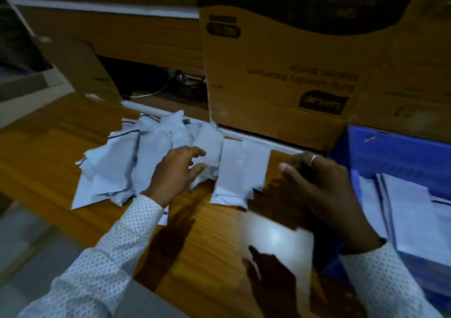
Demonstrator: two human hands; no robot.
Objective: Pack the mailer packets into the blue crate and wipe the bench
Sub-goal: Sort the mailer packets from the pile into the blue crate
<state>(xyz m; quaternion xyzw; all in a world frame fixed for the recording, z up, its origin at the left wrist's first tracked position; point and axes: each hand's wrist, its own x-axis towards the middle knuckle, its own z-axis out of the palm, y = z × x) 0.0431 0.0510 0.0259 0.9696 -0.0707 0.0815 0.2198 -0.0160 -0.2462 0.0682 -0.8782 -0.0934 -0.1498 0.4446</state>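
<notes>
Mailer packets (151, 166) lay heaped on bench (214, 232), long axes mostly running front to back. Blue crate (400, 154) at right held flat stacked packets (410, 210). Left hand (175, 171) rested on heap, fingers loosely spread. Right hand (322, 183) hovered beside crate, fingers relaxed, holding nothing.

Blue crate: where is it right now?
In the head view, the blue crate sits at the bench's right end, below a cardboard box, beside the right hand.

hands (181, 168): 2 | blue crate (395, 151): 1 | cardboard boxes (280, 73): 2 | mailer packets (151, 159): too many to count
</notes>
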